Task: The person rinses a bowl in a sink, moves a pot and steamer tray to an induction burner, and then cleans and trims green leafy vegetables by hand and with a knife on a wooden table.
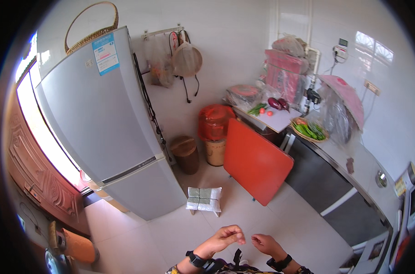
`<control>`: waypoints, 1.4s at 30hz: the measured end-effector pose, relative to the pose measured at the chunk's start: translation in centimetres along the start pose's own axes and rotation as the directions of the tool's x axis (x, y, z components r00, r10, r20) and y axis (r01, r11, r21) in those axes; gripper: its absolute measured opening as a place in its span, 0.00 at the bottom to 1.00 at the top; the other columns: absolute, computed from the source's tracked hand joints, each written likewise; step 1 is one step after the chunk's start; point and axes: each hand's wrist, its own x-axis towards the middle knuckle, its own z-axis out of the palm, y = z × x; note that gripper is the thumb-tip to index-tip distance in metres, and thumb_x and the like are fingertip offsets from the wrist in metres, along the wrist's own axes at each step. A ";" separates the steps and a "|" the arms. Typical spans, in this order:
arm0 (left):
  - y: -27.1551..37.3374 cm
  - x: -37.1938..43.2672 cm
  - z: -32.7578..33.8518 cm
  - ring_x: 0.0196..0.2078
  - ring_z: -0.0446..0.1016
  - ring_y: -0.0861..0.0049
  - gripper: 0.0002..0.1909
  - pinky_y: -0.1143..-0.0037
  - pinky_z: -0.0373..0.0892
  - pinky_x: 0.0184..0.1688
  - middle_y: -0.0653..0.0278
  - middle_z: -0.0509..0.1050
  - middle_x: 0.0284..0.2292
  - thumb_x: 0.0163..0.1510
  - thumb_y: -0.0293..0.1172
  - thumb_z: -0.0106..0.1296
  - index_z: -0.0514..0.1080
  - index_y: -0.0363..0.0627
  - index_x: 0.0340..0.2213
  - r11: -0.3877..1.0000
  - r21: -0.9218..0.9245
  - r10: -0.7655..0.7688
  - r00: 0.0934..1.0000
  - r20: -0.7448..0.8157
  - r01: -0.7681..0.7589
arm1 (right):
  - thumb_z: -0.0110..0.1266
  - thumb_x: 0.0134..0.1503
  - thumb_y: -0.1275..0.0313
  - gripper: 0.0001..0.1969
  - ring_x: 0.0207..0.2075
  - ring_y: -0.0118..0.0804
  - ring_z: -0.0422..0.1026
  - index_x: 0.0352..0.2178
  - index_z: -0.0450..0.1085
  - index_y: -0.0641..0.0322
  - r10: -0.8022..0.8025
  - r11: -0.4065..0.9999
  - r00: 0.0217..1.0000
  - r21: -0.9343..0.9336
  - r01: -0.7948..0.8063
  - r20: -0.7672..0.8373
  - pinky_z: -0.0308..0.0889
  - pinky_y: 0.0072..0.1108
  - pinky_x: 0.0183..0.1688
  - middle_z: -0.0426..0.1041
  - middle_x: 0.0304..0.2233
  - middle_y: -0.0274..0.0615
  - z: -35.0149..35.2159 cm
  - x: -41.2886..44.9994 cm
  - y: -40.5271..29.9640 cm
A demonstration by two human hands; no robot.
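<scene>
My left hand is held low in front of my body with its fingers loosely curled, nothing visible in it. Close to its right, my right hand has bent fingers too, and no object shows in it. A gap lies between the two hands, and each wrist wears a black strap. Beyond them on the tiled floor stands a low stool with a tied cushion. A red folding tabletop leans against the counter. On a white board lie eggplants, tomatoes and green vegetables.
A grey refrigerator stands at the left, beside a carved door. A brown bin and a red-covered container stand by the wall. The counter on the right bears a basket of green peppers. An orange cylinder is lower left.
</scene>
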 end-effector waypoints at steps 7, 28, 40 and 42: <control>-1.6 3.6 -10.0 0.30 0.68 0.80 0.07 0.81 0.64 0.35 0.63 0.69 0.26 0.53 0.30 0.39 0.63 0.40 0.26 0.952 -0.298 -0.056 0.914 -0.402 -0.073 | 0.46 0.46 0.74 0.10 0.27 0.38 0.69 0.31 0.63 0.68 -0.236 0.968 0.937 -0.023 0.250 0.258 0.64 0.21 0.31 0.68 0.26 0.46 -1.1 16.3 -0.1; -2.1 26.4 -33.6 0.28 0.69 0.75 0.06 0.76 0.66 0.33 0.64 0.68 0.27 0.52 0.31 0.41 0.64 0.43 0.29 0.811 -0.410 -0.096 0.597 -0.797 -0.417 | 0.46 0.46 0.69 0.11 0.27 0.47 0.68 0.31 0.63 0.63 -0.308 0.915 0.716 -0.012 0.404 0.626 0.62 0.29 0.27 0.68 0.26 0.49 -6.2 53.4 5.4; -1.4 27.3 -45.7 0.32 0.68 0.70 0.09 0.72 0.66 0.34 0.64 0.67 0.30 0.51 0.31 0.40 0.63 0.42 0.34 0.749 -0.293 -0.071 0.368 -0.927 -0.595 | 0.42 0.46 0.68 0.13 0.32 0.50 0.66 0.33 0.63 0.63 -0.323 0.820 0.556 -0.067 0.569 0.766 0.62 0.32 0.34 0.68 0.29 0.52 1.6 66.7 1.3; -1.2 27.7 -49.4 0.35 0.67 0.67 0.10 0.70 0.66 0.35 0.61 0.67 0.32 0.50 0.30 0.40 0.62 0.40 0.34 0.738 -0.292 -0.082 0.349 -0.933 -0.608 | 0.40 0.46 0.68 0.13 0.31 0.51 0.67 0.33 0.64 0.63 -0.324 0.790 0.507 -0.066 0.609 0.799 0.62 0.33 0.33 0.68 0.28 0.53 3.1 69.7 0.3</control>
